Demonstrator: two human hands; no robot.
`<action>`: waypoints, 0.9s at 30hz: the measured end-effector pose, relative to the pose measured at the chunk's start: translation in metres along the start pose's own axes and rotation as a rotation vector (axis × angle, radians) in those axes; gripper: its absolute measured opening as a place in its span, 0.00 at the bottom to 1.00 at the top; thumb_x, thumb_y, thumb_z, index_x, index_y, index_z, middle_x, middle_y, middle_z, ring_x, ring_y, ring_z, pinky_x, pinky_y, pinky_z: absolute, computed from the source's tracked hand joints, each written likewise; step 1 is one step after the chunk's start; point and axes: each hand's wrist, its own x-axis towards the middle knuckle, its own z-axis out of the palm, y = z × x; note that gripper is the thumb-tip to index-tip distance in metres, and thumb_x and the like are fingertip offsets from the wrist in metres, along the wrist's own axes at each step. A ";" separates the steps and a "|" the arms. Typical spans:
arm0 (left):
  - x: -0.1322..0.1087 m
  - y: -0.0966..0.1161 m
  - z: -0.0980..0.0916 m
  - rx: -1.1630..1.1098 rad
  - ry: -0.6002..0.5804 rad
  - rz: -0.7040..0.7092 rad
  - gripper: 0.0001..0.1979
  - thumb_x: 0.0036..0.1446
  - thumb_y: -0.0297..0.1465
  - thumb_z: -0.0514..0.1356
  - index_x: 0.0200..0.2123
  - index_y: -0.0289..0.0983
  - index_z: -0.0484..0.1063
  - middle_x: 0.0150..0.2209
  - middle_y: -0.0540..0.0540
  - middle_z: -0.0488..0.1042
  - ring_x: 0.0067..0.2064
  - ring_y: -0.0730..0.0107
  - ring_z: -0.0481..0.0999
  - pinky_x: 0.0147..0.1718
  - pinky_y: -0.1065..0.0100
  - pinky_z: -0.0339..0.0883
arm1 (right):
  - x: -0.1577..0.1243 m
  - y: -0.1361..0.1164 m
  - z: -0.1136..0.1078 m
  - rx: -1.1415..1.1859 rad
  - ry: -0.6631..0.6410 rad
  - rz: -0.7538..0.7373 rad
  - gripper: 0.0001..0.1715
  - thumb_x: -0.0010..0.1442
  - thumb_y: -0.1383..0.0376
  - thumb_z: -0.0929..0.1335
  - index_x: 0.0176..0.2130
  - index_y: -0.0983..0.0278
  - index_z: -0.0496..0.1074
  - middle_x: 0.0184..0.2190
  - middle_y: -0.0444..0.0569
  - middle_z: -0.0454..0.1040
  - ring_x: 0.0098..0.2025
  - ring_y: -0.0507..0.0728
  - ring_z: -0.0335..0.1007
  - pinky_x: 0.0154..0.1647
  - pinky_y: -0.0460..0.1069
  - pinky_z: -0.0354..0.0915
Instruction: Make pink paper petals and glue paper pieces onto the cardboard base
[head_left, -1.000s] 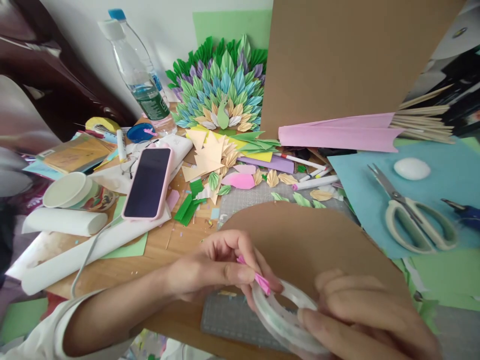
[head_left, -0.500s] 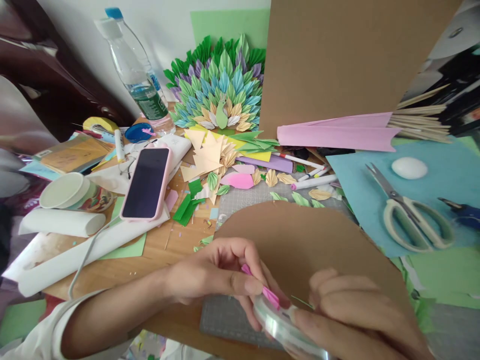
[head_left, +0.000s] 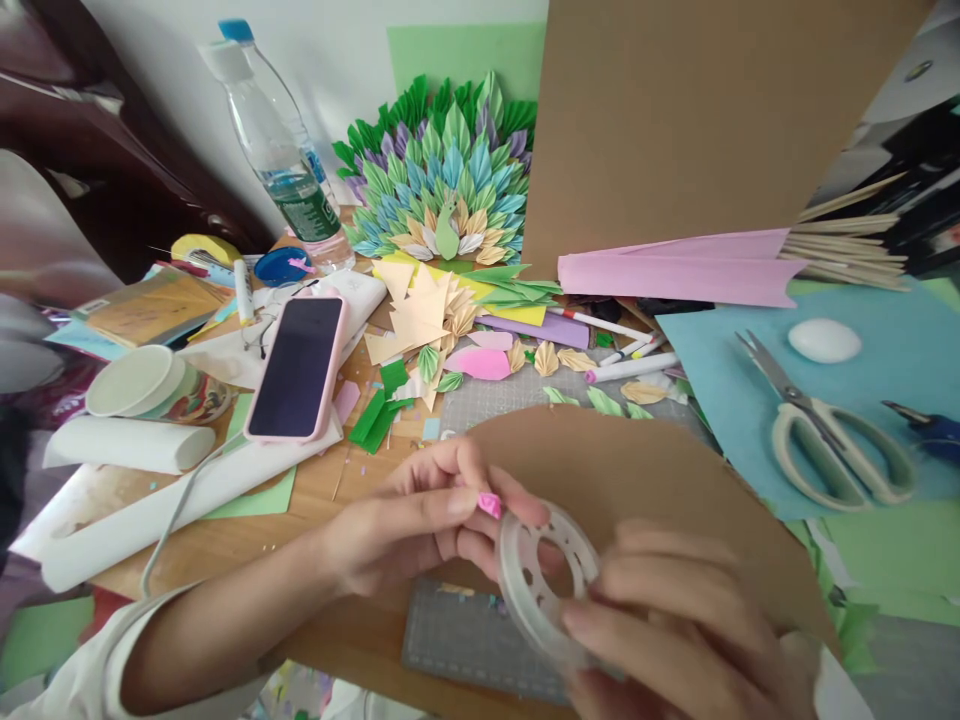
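Note:
My left hand (head_left: 420, 525) pinches a small folded pink paper piece (head_left: 489, 503) between thumb and fingers, right at the rim of a clear tape roll (head_left: 534, 590). My right hand (head_left: 675, 630), blurred at the bottom of the view, grips that tape roll from the right and holds it tilted so its white core faces me. Both hands hover over a rounded brown card (head_left: 637, 480) lying on a grey cutting mat (head_left: 465, 635).
A phone in a pink case (head_left: 296, 365), a paper cup (head_left: 139, 380), white rolled paper (head_left: 120, 445) and a water bottle (head_left: 274, 150) lie left. A paper peacock fan (head_left: 442, 170) and upright brown board (head_left: 690, 110) stand behind. Scissors (head_left: 825, 430) rest on blue paper at right.
The tape roll has tilted up so its open core now faces me. My left hand has risen slightly, the pink piece now at the roll's top rim.

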 end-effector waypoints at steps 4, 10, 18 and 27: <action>-0.002 0.009 0.002 0.121 -0.013 0.030 0.02 0.62 0.27 0.62 0.36 0.34 0.74 0.50 0.41 0.79 0.47 0.64 0.81 0.45 0.67 0.75 | 0.005 0.003 0.012 0.148 0.017 0.044 0.08 0.57 0.67 0.70 0.40 0.64 0.69 0.31 0.47 0.74 0.33 0.53 0.73 0.31 0.47 0.73; -0.004 0.011 0.003 0.213 -0.056 0.036 0.03 0.63 0.28 0.61 0.37 0.34 0.73 0.58 0.38 0.73 0.51 0.57 0.79 0.47 0.60 0.74 | -0.001 0.009 0.017 0.209 -0.090 0.102 0.06 0.59 0.66 0.69 0.38 0.65 0.73 0.32 0.49 0.73 0.35 0.54 0.74 0.32 0.47 0.73; -0.004 0.011 0.004 0.090 -0.050 -0.001 0.03 0.63 0.28 0.61 0.37 0.34 0.73 0.60 0.36 0.69 0.53 0.57 0.78 0.45 0.67 0.76 | -0.016 0.008 0.023 0.432 -0.050 0.146 0.12 0.57 0.72 0.70 0.42 0.62 0.73 0.39 0.49 0.72 0.43 0.57 0.74 0.38 0.50 0.74; -0.006 0.010 0.003 -0.022 -0.121 -0.051 0.03 0.62 0.27 0.62 0.39 0.35 0.75 0.57 0.37 0.73 0.52 0.56 0.79 0.46 0.64 0.76 | -0.010 0.005 0.015 0.198 -0.209 0.085 0.10 0.63 0.69 0.67 0.43 0.62 0.77 0.47 0.53 0.74 0.47 0.55 0.76 0.46 0.44 0.75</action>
